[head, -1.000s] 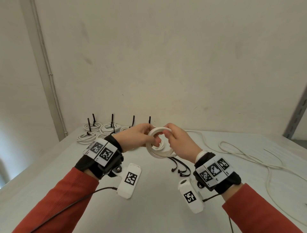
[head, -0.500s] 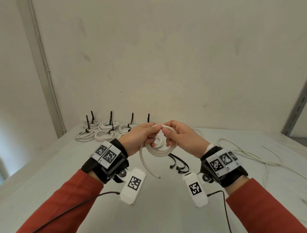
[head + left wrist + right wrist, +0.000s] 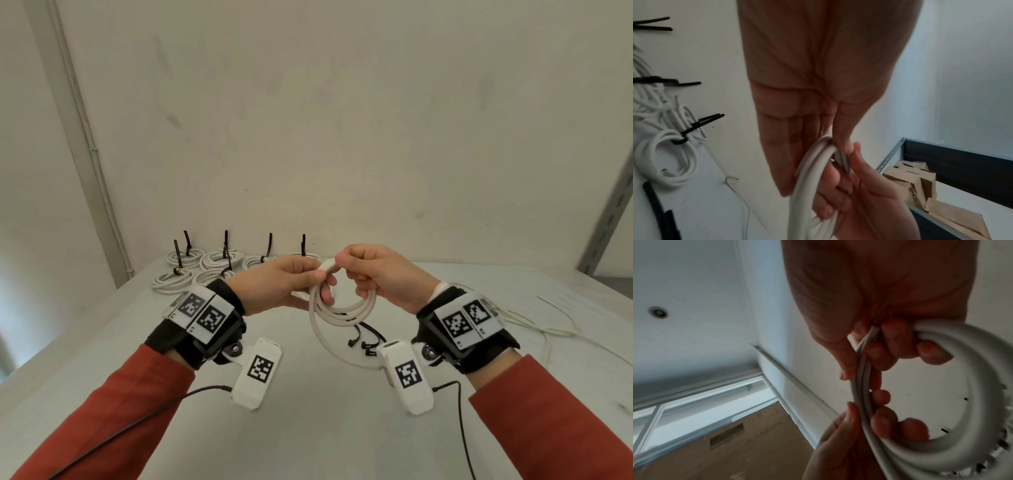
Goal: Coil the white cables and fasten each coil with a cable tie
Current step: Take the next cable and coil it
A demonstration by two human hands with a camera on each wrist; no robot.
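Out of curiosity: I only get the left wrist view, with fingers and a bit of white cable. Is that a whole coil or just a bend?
Observer: A whole coil. In the head view, several loops hang between the left hand and the right hand, and both pinch its top.
Visitor: Is all the cable wound in?
Observer: No. One tail curves down from the coil toward the table.
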